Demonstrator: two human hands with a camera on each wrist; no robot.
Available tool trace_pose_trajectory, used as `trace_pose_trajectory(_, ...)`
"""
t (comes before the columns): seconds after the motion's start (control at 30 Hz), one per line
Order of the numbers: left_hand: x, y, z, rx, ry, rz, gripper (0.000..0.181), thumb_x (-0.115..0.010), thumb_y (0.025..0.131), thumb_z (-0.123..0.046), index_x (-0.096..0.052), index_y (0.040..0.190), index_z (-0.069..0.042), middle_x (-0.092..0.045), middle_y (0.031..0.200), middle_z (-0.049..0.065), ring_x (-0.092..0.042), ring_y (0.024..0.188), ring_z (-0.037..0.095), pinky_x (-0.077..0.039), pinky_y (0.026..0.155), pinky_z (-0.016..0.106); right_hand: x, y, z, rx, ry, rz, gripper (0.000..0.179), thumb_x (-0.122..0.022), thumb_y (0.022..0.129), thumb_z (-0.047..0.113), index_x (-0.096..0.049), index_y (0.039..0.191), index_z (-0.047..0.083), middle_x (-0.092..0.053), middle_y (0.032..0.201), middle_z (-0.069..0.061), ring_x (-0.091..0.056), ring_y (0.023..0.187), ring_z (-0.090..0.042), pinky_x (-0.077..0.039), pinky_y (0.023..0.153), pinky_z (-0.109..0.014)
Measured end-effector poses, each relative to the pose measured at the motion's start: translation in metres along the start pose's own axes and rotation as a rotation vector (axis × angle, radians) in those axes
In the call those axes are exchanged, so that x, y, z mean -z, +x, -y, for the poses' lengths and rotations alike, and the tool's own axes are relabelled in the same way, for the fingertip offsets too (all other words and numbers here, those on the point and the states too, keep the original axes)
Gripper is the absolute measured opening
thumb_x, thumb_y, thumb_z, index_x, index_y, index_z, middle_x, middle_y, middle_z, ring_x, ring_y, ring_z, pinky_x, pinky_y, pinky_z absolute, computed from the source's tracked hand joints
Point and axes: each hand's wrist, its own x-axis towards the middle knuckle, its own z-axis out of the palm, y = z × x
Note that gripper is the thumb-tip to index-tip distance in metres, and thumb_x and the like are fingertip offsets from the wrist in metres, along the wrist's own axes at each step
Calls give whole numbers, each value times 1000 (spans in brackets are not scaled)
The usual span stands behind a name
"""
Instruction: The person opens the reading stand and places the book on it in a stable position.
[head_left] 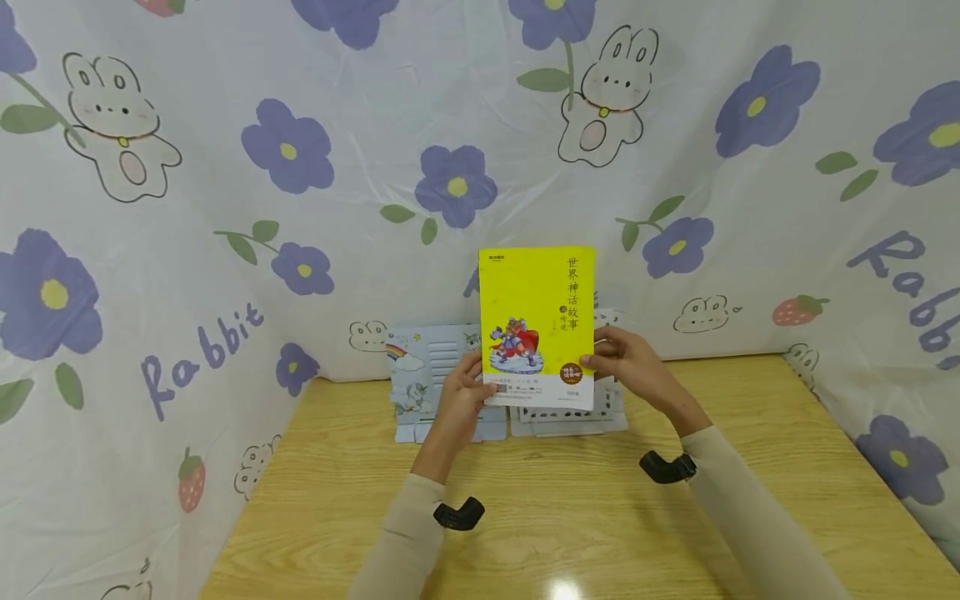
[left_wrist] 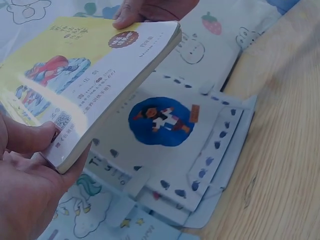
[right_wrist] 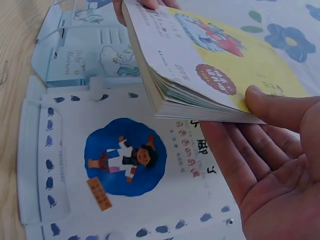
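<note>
Both hands hold a paperback book (head_left: pixel 537 317) with a yellow cover, upright above the table. My left hand (head_left: pixel 463 392) grips its lower left edge, thumb on the front cover and fingers behind. At the lower right edge, my right hand (head_left: pixel 630 367) pinches it, the thumb over the cover and the fingers underneath. Behind the book stands a white picture book (right_wrist: pixel 125 160) with a blue circle and a child figure, resting on a bookstand (head_left: pixel 570 427). To its left is a pale blue bookstand (head_left: pixel 416 375) with a unicorn and rainbow, bearing no book.
The stands sit near the back edge of a wooden table (head_left: pixel 525 517). A white cloth (head_left: pixel 390 100) printed with rabbits and purple flowers hangs behind and at the sides. Each forearm wears a black wrist device (head_left: pixel 459 514).
</note>
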Motion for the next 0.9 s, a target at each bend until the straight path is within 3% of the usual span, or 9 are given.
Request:
trace_pose_trajectory(0.1, 6, -1, -6, -7, -8, -11, 63, -54, 98, 16, -43, 157, -2, -55, 153, 24, -73, 100, 9, -59, 77, 20, -3, 10, 7, -16, 25, 27, 54, -70, 105, 25, -47, 151, 8, -77, 122, -22, -79, 94, -30, -55, 73, -35)
trace_pose_trajectory(0.2, 14, -1, -10, -18, -2, -28, 61, -53, 99, 15, -44, 157, -2, -56, 151, 23, -72, 100, 9, -58, 77, 19, -8, 21, 14, -11, 79, 53, 52, -68, 106, 24, -47, 152, 11, -76, 124, -23, -79, 97, -33, -63, 80, -42)
trace_pose_trajectory(0.3, 23, 0, -15, -22, 3, -61, 60, -53, 100, 15, -44, 156, -1, -57, 149, 21, -71, 100, 9, -57, 77, 19, -14, 32, 20, 12, 94, 67, 46, -65, 108, 22, -49, 148, 7, -74, 127, -25, -77, 101, -32, -63, 94, -56)
trace_pose_trajectory(0.43, 34, 2, -21, -21, 7, -90, 59, -52, 100, 14, -43, 156, -1, -56, 149, 19, -71, 103, 10, -59, 81, 19, -23, 45, 27, 57, 80, 68, 41, -65, 107, 15, -51, 143, 1, -73, 128, -26, -76, 102, -33, -61, 95, -63)
trace_pose_trajectory(0.6, 50, 5, -28, -41, 46, -109, 56, -51, 101, 13, -45, 155, -1, -58, 148, 21, -70, 107, 12, -60, 86, 21, -41, 60, 32, 83, 49, 54, 39, -65, 106, 10, -51, 141, -2, -74, 125, -27, -77, 104, -36, -64, 91, -58)
trace_pose_trajectory(0.9, 76, 7, -31, -29, 77, -169, 43, -56, 111, -12, -49, 153, -7, -65, 136, 8, -68, 110, 12, -60, 89, 22, -73, 74, 35, 69, 60, -24, 34, -66, 105, 7, -54, 136, -1, -75, 123, -28, -78, 101, -39, -65, 88, -56)
